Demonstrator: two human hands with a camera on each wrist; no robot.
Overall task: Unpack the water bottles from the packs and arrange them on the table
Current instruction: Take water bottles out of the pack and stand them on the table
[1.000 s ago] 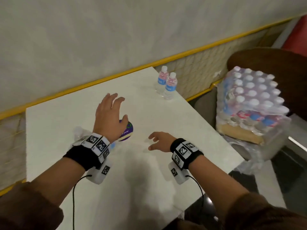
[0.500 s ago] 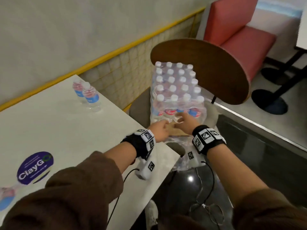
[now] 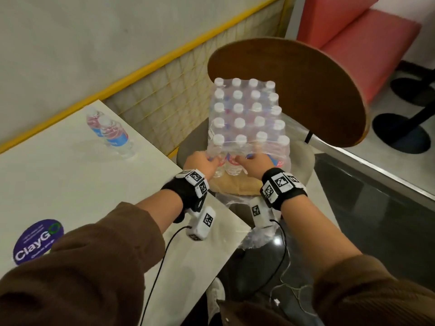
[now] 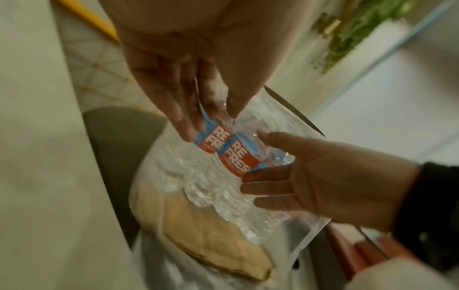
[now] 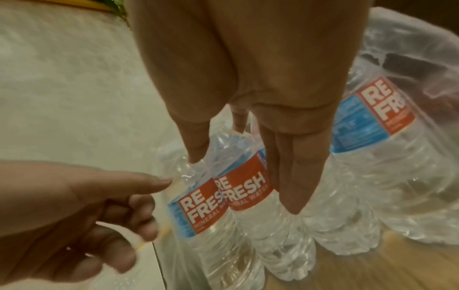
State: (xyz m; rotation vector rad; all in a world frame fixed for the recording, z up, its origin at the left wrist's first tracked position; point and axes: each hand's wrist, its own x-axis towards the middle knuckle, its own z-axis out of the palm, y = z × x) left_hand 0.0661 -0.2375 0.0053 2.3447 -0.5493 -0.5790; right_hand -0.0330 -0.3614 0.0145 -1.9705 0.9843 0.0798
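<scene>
A shrink-wrapped pack of water bottles (image 3: 247, 121) stands on the seat of a round-backed wooden chair (image 3: 313, 90), just off the corner of the white surface (image 3: 70, 180); its white caps show in rows through the clear film, and a piece of brown cardboard (image 3: 235, 184) lies under its near edge. Both hands are at the pack's near face. The left hand (image 3: 200, 162) reaches in from the surface side, with its thumb and extended fingers against the two leftmost front bottles (image 5: 223, 196), whose red and blue labels read "RE FRESH"; from the right wrist view its lower fingers look loosely curled, and I cannot tell whether it actually pinches the film or only touches it. The right hand (image 3: 253, 164) comes in beside it with fingers (image 5: 288, 176) held straight and pointing down along the front of the bottles, fingertips against the crinkled plastic wrap (image 4: 223, 196), thumb set apart on the other side of a bottle neck; it grips nothing firmly that I can see. The two hands are near each other but not touching. Farther back on the surface, near the yellow-trimmed wall, two loose water bottles (image 3: 110, 132) stand upright side by side, touching or nearly so. A round purple sticker (image 3: 37, 241) reading "ClayGo" sits on the surface near the left sleeve (image 3: 82, 267).
</scene>
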